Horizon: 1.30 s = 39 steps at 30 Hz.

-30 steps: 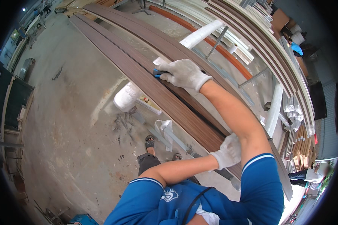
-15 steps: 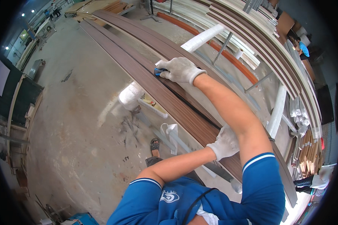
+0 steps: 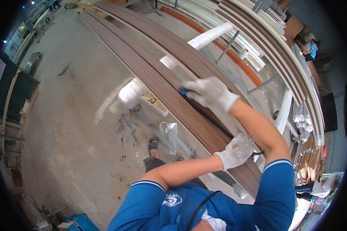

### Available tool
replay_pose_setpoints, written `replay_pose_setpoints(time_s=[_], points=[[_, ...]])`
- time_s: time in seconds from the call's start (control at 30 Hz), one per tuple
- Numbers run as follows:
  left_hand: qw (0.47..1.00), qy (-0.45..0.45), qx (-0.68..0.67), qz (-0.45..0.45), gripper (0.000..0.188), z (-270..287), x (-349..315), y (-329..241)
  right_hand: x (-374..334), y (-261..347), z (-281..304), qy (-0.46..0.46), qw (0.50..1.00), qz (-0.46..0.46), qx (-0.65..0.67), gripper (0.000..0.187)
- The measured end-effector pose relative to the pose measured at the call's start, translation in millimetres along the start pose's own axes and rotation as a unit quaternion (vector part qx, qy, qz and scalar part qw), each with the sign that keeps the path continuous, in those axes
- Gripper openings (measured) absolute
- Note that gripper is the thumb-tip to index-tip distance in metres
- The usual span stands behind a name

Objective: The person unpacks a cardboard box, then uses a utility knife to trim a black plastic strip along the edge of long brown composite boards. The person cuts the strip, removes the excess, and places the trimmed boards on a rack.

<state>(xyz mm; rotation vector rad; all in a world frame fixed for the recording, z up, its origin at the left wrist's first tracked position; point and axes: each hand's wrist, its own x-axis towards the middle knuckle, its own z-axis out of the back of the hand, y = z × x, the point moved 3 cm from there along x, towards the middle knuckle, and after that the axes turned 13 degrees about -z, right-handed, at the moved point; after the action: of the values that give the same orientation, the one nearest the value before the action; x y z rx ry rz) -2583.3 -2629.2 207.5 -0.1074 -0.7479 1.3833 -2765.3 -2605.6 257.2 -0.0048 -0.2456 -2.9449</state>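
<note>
A long brown wood-grain profile runs diagonally past me, with a lengthwise groove along it. A thin black strip lies along that groove and passes under my left hand. My left hand, in a white work glove, is closed over the strip at the near part of the profile. A loose black end shows beside its fingers. Farther along, my right hand, gloved too and slightly blurred, grips a small blue tool against the profile. The tool's exact kind is hidden by the fingers.
Another brown profile lies alongside, resting on white-wrapped supports. A rack of stacked profiles stands to the right, an orange beam beyond. Below left are a white tray and a white bag. Other people are at the far right.
My right hand has drawn the blue tool back along the profile toward my left hand. My left hand has shifted slightly right and down. A loose black end now shows beside it.
</note>
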Motion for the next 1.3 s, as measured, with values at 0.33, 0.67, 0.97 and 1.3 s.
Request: replay_pose_setpoints(time_s=[0.33, 0.67, 0.97, 1.3], points=[[0.998, 0.059, 0.03, 0.012, 0.02, -18, 16, -11, -122, -16, 15, -0.001, 0.999, -0.017, 0.04, 0.034], [0.974, 0.072, -0.214, -0.017, 0.025, -78, 61, -119, -116, -21, 21, 0.039, 0.999, -0.023, 0.026, 0.028], [0.979, -0.059, -0.176, -0.089, 0.074, -165, 36, -138, -59, -13, 14, 0.03, 0.999, -0.034, 0.017, 0.032], [0.982, 0.171, 0.052, -0.064, 0.048, -160, 68, -133, -122, -27, 0, -0.015, 0.999, 0.03, -0.003, 0.028]])
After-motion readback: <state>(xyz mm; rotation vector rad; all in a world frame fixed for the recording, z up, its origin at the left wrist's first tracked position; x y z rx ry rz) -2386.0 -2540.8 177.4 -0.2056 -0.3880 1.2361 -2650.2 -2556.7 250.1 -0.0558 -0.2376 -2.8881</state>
